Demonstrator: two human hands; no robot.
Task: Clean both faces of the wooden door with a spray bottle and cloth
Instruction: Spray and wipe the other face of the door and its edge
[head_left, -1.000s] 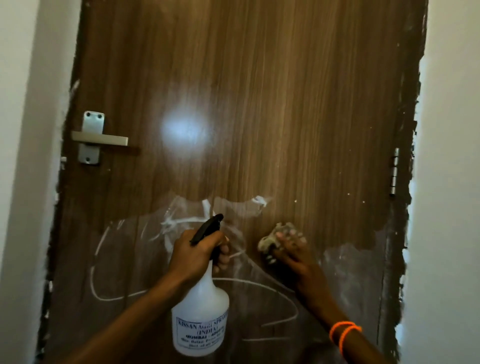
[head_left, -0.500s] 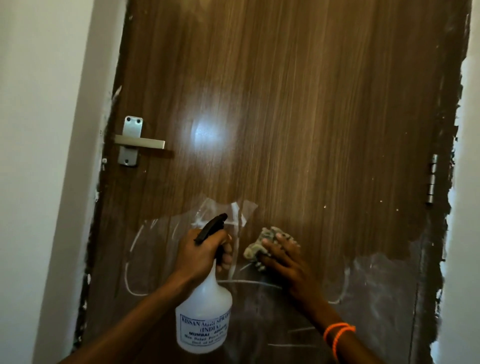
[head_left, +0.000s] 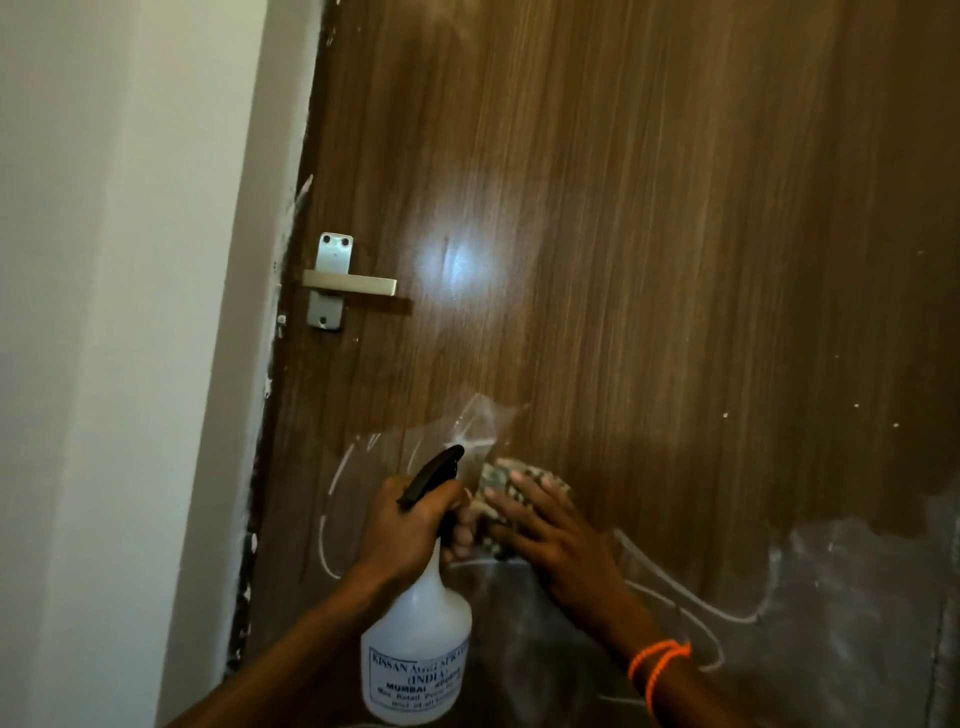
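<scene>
While gripping the neck of the spray bottle (head_left: 418, 649), left hand (head_left: 402, 535) curled tight round it, fingers at the black trigger head, nozzle aimed toward the door (head_left: 649, 260). Bottle body translucent white plastic, rounded, printed blue label low on the front. Right hand (head_left: 558, 535) flat, fingers straight and spread, pressing a crumpled mottled cloth (head_left: 506, 478) against the wood; cloth just beside the nozzle, partly hidden under the fingers. Hands close together, nearly touching. Orange thread bands (head_left: 657, 667) round the right wrist. Door dark brown, vertical wood grain, glossy, bright glare spot near the lever. Lower part dull and wet-looking with pale streaks and curved white lines; upper part smooth and clean-looking. Metal handle (head_left: 349, 285) at left: straight flat lever on a narrow plate with screws. White specks of paint along the door edge. Plain off-white wall (head_left: 104, 312) to the left.
</scene>
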